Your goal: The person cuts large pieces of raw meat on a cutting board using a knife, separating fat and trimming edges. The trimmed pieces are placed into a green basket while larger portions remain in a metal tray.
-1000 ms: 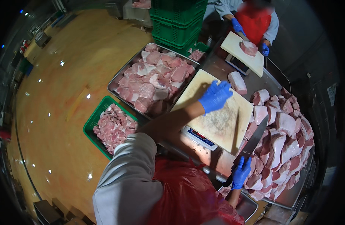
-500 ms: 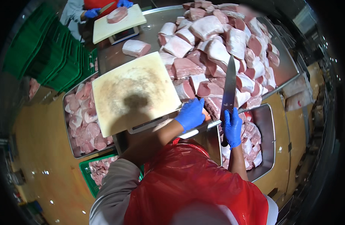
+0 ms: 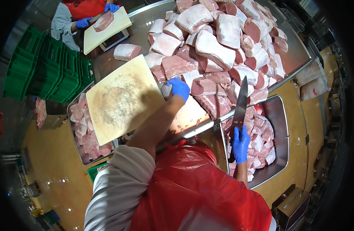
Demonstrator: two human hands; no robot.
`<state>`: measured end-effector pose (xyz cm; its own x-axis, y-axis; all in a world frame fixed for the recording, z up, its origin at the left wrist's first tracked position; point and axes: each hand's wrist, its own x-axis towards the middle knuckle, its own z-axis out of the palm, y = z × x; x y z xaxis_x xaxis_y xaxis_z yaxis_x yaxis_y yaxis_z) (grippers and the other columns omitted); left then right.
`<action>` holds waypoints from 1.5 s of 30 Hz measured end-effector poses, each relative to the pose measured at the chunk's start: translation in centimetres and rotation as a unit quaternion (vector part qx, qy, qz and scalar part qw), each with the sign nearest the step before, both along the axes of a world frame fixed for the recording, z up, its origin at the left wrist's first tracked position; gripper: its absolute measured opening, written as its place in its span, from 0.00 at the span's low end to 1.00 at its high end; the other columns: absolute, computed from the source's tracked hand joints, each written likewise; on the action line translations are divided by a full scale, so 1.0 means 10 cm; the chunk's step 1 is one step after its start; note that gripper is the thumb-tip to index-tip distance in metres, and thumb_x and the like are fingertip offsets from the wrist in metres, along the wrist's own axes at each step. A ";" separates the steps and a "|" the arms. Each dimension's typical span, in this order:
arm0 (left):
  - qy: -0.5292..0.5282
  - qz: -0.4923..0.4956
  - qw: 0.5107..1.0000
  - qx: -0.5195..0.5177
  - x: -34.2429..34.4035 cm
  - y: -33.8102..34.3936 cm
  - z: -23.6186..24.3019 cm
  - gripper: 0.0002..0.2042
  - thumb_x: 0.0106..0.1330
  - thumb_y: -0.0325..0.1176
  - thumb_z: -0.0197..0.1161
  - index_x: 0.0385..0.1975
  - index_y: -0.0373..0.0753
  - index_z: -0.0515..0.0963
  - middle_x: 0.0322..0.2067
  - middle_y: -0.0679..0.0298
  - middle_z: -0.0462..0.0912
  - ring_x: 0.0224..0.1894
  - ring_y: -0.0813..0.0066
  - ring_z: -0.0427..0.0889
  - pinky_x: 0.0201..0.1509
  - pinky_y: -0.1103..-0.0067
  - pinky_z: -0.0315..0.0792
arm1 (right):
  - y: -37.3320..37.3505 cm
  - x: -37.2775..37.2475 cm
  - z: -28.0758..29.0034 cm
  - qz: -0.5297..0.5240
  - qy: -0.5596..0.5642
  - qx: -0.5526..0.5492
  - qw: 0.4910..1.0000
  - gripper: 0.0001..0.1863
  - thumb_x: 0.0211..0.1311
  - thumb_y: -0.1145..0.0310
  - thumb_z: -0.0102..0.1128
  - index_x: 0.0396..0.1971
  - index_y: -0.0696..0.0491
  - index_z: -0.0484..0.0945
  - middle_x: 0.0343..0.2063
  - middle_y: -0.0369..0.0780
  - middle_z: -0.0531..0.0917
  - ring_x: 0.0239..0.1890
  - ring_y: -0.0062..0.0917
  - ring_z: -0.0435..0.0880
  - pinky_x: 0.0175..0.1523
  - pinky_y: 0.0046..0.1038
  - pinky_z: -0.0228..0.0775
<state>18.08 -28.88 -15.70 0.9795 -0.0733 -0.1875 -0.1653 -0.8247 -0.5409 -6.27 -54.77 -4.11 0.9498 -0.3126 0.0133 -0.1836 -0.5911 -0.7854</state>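
Note:
A long, broad-bladed knife [image 3: 241, 102] points away from me, its handle in my right hand [image 3: 240, 145], which is closed round it. The blade crosses the table's front edge, over the pork. My left hand [image 3: 179, 90] reaches forward past the right edge of a worn, cream cutting board [image 3: 121, 102]. Its fingers curl round a shadowed pork piece [image 3: 166, 90], mostly hidden by the glove. A large heap of pale pork loin pieces [image 3: 214, 50] covers the metal table beyond both hands. Both hands wear blue gloves.
Metal tubs of cut meat stand at right [image 3: 282, 142] and left [image 3: 79, 148]. Green crates [image 3: 50, 69] are stacked at the left. At the far left, a co-worker's blue-gloved hands [image 3: 84, 23] work over another board [image 3: 121, 25]. One loin piece [image 3: 127, 51] lies apart nearby.
My left hand has moved forward and left from the table's front edge and closed on a pork piece. The knife stays in my right hand. The view has shifted.

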 end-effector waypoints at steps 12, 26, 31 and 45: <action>0.045 0.070 0.471 -0.878 -0.83 1.59 1.97 0.21 0.63 0.34 0.66 0.56 0.38 0.75 0.47 0.59 0.83 0.46 0.64 0.83 0.47 0.74 0.79 | 0.11 0.60 0.16 0.096 -0.035 0.021 0.994 0.11 0.73 0.66 0.57 0.43 0.60 0.75 0.23 0.47 0.83 0.21 0.37 0.81 0.28 0.36 0.70; -0.363 0.320 0.710 -0.512 -2.02 3.20 1.78 0.38 0.65 0.56 0.64 0.60 0.24 0.68 0.42 0.34 0.81 0.49 0.37 0.81 0.53 0.58 0.76 | 1.16 1.15 0.32 0.305 -0.165 -0.064 0.936 0.10 0.74 0.69 0.57 0.45 0.61 0.75 0.23 0.43 0.81 0.19 0.25 0.77 0.24 0.30 0.68; -0.290 0.296 0.815 -0.406 -1.78 2.57 1.41 0.35 0.58 0.57 0.70 0.60 0.39 0.75 0.52 0.38 0.73 0.55 0.30 0.70 0.57 0.49 0.70 | 1.63 1.17 0.46 0.334 -0.068 0.004 0.940 0.16 0.75 0.67 0.57 0.55 0.60 0.74 0.19 0.35 0.76 0.17 0.15 0.72 0.21 0.24 0.65; -0.032 0.004 0.833 -0.552 -1.42 3.19 1.99 0.26 0.47 0.36 0.73 0.51 0.56 0.85 0.75 0.46 0.50 0.77 0.42 0.44 0.78 0.55 0.46 | 2.12 1.08 0.31 0.419 -0.090 0.033 0.903 0.09 0.73 0.70 0.57 0.38 0.61 0.73 0.21 0.43 0.79 0.19 0.25 0.78 0.25 0.30 0.68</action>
